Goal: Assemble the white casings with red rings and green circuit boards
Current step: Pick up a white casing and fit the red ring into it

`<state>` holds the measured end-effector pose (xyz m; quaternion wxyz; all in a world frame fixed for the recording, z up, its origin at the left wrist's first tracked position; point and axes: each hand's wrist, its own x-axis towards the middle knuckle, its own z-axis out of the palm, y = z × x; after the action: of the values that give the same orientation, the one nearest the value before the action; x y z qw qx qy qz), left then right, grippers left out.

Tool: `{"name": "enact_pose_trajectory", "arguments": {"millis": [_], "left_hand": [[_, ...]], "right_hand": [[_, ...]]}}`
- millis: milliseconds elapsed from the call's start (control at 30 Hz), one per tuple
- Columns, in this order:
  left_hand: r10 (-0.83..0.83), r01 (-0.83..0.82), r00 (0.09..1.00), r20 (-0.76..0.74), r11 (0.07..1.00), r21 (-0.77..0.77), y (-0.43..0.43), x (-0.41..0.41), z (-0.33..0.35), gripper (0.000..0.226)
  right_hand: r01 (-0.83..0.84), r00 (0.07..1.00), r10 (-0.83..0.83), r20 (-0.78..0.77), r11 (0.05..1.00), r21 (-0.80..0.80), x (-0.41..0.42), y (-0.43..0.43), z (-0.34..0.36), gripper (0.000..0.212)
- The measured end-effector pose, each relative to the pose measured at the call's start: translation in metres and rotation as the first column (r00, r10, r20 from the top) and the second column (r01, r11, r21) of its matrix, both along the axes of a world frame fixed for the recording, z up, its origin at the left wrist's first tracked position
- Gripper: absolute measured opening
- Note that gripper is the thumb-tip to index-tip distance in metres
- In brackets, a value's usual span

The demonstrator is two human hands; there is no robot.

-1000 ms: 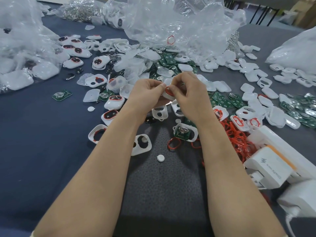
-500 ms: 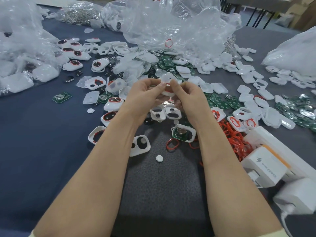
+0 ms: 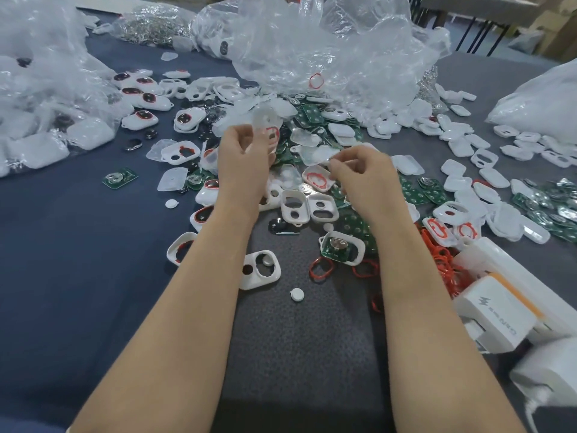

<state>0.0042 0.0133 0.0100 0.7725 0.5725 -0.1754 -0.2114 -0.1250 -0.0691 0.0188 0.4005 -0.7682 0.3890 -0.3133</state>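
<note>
Hands have parted since half a second earlier, when both worked one piece at the centre. Head view only. Left hand (image 3: 246,164) is now raised and off to the left, and right hand (image 3: 367,176) is lower, over the heap of parts. Left hand pinches a small white casing (image 3: 271,136) at its fingertips, with a red ring (image 3: 272,130) showing in it. A blurred translucent cover (image 3: 264,118) sits just above; touching or held with it, cannot tell. Right hand's fingers are curled, tips at the edge of another translucent cover (image 3: 317,154); whether they grip it is not resolved. Just below those fingertips a second casing (image 3: 318,180), its own ring seated, lies tilted on the heap, near but seemingly not held. Green circuit boards (image 3: 416,195) are scattered just right of the right hand. Loose red rings (image 3: 321,270) lie by the right forearm on the grey table (image 3: 296,354). Handling judgement: casings look light, thin-walled, stiff moulded plastic, smooth enough to slip, so best pinched across the long outer edges, clear of the openings. Rings look soft and limp, liable to pop out if squeezed. Boards look stiff and light; hold by the edges.
</note>
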Motion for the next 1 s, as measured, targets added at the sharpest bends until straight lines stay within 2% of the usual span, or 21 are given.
{"name": "enact_pose_trajectory", "arguments": {"millis": [100,233,300,333,400,467,500,567,633,667,733,800,867,1000], "left_hand": [[-0.046,0.003,0.965,-0.258,0.986,-0.165,0.004,0.008,0.006,0.005],[-0.171,0.030,0.888,-0.427,0.948,-0.316,0.012,0.009,0.015,0.008],[-0.145,-0.016,0.865,-0.480,0.949,-0.316,0.014,0.010,0.016,0.011],[-0.117,-0.047,0.859,-0.498,0.951,-0.304,0.014,0.011,0.015,0.012],[-0.059,-0.109,0.851,-0.521,0.952,-0.285,0.015,0.013,0.014,0.012],[-0.005,-0.166,0.846,-0.533,0.948,-0.273,0.017,0.015,0.014,0.016],[0.016,-0.188,0.843,-0.538,0.945,-0.267,0.017,0.016,0.014,0.020],[0.036,-0.234,0.825,-0.564,0.930,-0.283,0.017,0.018,0.014,0.022],[0.052,-0.256,0.827,-0.559,0.921,-0.294,0.015,0.020,0.013,0.012],[0.054,-0.249,0.840,-0.540,0.922,-0.295,0.014,0.020,0.013,0.005],[0.046,-0.237,0.856,-0.515,0.920,-0.312,0.013,0.019,0.012,0.014],[0.038,-0.249,0.842,-0.538,0.912,-0.326,0.014,0.019,0.013,0.020],[0.018,-0.268,0.816,-0.578,0.897,-0.351,0.017,0.020,0.014,0.003],[0.005,-0.288,0.788,-0.616,0.887,-0.361,0.020,0.022,0.014,0.012]], "right_hand": [[-0.169,0.970,0.162,-0.183,0.985,-0.029,-0.004,0.008,0.008,0.008],[-0.424,0.834,0.379,-0.402,0.905,-0.027,0.002,0.022,0.011,0.009],[-0.481,0.774,0.394,-0.496,0.875,-0.054,0.009,0.026,0.005,0.018],[-0.463,0.775,0.350,-0.526,0.881,-0.098,0.011,0.025,0.001,0.020],[-0.318,0.836,0.170,-0.522,0.924,-0.210,0.012,0.019,-0.002,0.016],[-0.115,0.890,-0.024,-0.455,0.954,-0.276,0.008,0.011,-0.003,0.021],[-0.044,0.907,-0.085,-0.412,0.955,-0.295,0.007,0.009,-0.003,0.023],[-0.006,0.949,-0.097,-0.299,0.946,-0.324,0.009,0.011,-0.003,0.020],[-0.085,0.969,-0.001,-0.249,0.939,-0.334,0.017,0.019,-0.003,0.016],[-0.149,0.960,0.056,-0.274,0.931,-0.333,0.021,0.023,-0.004,0.018],[-0.254,0.925,0.127,-0.359,0.909,-0.330,0.027,0.028,-0.008,0.027],[-0.292,0.908,0.155,-0.389,0.901,-0.322,0.029,0.029,-0.010,0.031],[-0.323,0.899,0.183,-0.399,0.891,-0.319,0.031,0.030,-0.011,0.034],[-0.463,0.788,0.215,-0.577,0.824,-0.325,0.040,0.036,-0.014,0.044]]}}
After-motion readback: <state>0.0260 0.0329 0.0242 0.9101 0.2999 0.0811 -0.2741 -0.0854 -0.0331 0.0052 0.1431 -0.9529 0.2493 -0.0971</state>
